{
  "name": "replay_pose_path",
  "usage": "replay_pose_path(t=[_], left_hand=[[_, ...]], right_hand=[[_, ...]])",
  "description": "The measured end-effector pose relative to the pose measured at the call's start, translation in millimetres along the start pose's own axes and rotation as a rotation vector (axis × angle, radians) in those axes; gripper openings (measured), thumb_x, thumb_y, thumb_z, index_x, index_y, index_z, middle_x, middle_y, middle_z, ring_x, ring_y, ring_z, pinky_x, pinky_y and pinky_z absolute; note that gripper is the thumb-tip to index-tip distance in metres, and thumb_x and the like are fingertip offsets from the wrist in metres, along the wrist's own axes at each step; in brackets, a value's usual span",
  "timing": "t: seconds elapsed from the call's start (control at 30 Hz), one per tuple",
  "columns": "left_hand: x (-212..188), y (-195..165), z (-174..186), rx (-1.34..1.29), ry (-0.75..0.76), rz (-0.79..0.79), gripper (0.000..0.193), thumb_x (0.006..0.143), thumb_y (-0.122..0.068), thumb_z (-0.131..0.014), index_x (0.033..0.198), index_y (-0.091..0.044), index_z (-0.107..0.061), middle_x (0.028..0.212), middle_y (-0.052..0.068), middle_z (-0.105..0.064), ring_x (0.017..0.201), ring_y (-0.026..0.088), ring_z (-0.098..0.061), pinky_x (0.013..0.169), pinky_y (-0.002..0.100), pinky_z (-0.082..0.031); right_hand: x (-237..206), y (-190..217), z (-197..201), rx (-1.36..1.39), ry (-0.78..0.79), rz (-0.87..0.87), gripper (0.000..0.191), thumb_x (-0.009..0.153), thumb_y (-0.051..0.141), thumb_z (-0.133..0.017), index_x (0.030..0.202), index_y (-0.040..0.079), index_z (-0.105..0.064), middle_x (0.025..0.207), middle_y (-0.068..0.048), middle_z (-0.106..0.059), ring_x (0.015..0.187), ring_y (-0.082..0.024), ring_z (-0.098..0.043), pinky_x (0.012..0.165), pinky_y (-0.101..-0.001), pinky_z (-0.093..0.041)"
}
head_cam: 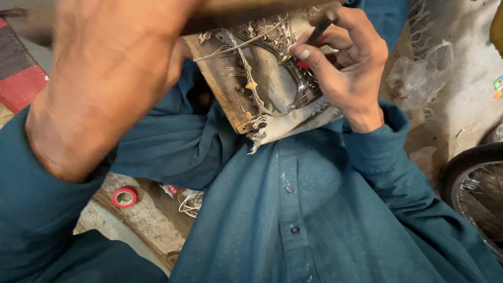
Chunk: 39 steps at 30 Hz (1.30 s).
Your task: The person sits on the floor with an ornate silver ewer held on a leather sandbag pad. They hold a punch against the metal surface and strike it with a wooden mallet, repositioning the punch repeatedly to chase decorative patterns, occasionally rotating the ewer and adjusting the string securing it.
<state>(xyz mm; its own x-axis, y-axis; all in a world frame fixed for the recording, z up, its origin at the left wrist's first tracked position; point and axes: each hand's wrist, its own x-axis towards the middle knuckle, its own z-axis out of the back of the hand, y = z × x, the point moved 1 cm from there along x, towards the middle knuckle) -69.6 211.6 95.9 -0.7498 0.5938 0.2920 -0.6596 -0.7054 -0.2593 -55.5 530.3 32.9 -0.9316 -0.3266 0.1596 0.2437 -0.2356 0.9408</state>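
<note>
**Fine metalwork on a wooden block, held against the chest**

One wooden block (pixel 238 89) rests tilted against the person's teal shirt (pixel 293 209), far centre of the view. Pinned to its face is one ornate piece of silver metalwork (pixel 272 36), pierced and scrolled, with loose wire strands (pixel 230 50) trailing to the left and a frayed pale cloth (pixel 293 123) hanging under the block's near edge.

The right hand (pixel 346 68) sits on the right side of the block, its fingers curled and pinching one thin dark tool (pixel 319 29) between thumb and forefinger. The tool's tip meets the metalwork just beside a small red spot. The heel of this hand lies on the block's lower right corner.

The left hand (pixel 112 68) is large and blurred, close to the camera at the left, its back turned up. It overlaps the block's far left corner; whether it grips anything I cannot tell.

On the ground at near left lies one roll of red tape (pixel 124 197), round with a white core, beside one small tangle of pale wire (pixel 191 203). At the right, one crumpled clear plastic bag (pixel 419 76) lies on the pale floor, and part of one spoked wheel (pixel 474 191) with a black tyre shows at the right edge. A scrap of bright coloured packaging (pixel 498 86) peeks in at the far right.
</note>
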Motion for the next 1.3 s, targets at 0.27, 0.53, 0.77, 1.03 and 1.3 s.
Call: replay_pose_path(t=[0.27, 0.53, 0.77, 1.03, 1.3], left_hand=[[-6.3, 0.9, -5.5, 0.135, -0.010, 0.005, 0.031, 0.084, -0.002, -0.064, 0.116, -0.006, -0.064, 0.097, 0.013, -0.063, 0.091, 0.032, -0.065, 0.081, 0.042, -0.049], [-8.6, 10.5, -11.2, -0.031, -0.034, 0.023, 0.029, 0.092, -0.008, -0.067, 0.118, -0.001, -0.059, 0.102, 0.016, -0.062, 0.095, 0.035, -0.062, 0.089, 0.044, -0.049], [-7.6, 6.1, -10.0, 0.005, -0.038, 0.013, 0.031, 0.091, -0.004, -0.065, 0.122, -0.003, -0.060, 0.105, 0.015, -0.062, 0.098, 0.035, -0.063, 0.085, 0.043, -0.048], [-7.3, 10.6, -12.9, 0.121, -0.021, 0.030, 0.027, 0.088, -0.006, -0.066, 0.115, -0.006, -0.066, 0.095, 0.013, -0.064, 0.087, 0.032, -0.064, 0.080, 0.042, -0.050], [-10.4, 13.2, -19.5, -0.070, -0.040, 0.057, 0.023, 0.095, -0.011, -0.070, 0.116, -0.002, -0.062, 0.100, 0.014, -0.063, 0.092, 0.035, -0.064, 0.082, 0.043, -0.050]], right_hand=[[2.2, 2.4, 0.4, -0.026, 0.022, -0.016, 0.038, 0.107, -0.018, -0.069, 0.137, -0.005, -0.050, 0.119, -0.014, -0.068, 0.106, -0.025, -0.074, 0.090, -0.0330, -0.067], [2.0, 3.1, 1.2, 0.009, 0.016, -0.001, 0.038, 0.107, -0.015, -0.069, 0.137, -0.005, -0.048, 0.125, -0.015, -0.063, 0.112, -0.025, -0.074, 0.092, -0.0328, -0.067], [2.2, 0.6, 3.7, -0.001, 0.017, 0.015, 0.039, 0.107, -0.015, -0.071, 0.137, -0.006, -0.049, 0.128, -0.021, -0.061, 0.111, -0.026, -0.074, 0.095, -0.0346, -0.068], [2.7, -1.3, 5.8, -0.017, 0.056, 0.048, 0.042, 0.108, -0.015, -0.071, 0.143, -0.005, -0.048, 0.122, -0.019, -0.069, 0.111, -0.026, -0.074, 0.095, -0.0341, -0.067], [-1.6, -4.5, 9.7, -0.025, 0.068, 0.040, 0.039, 0.109, -0.015, -0.070, 0.141, -0.006, -0.050, 0.125, -0.016, -0.068, 0.112, -0.027, -0.074, 0.096, -0.0345, -0.065]])
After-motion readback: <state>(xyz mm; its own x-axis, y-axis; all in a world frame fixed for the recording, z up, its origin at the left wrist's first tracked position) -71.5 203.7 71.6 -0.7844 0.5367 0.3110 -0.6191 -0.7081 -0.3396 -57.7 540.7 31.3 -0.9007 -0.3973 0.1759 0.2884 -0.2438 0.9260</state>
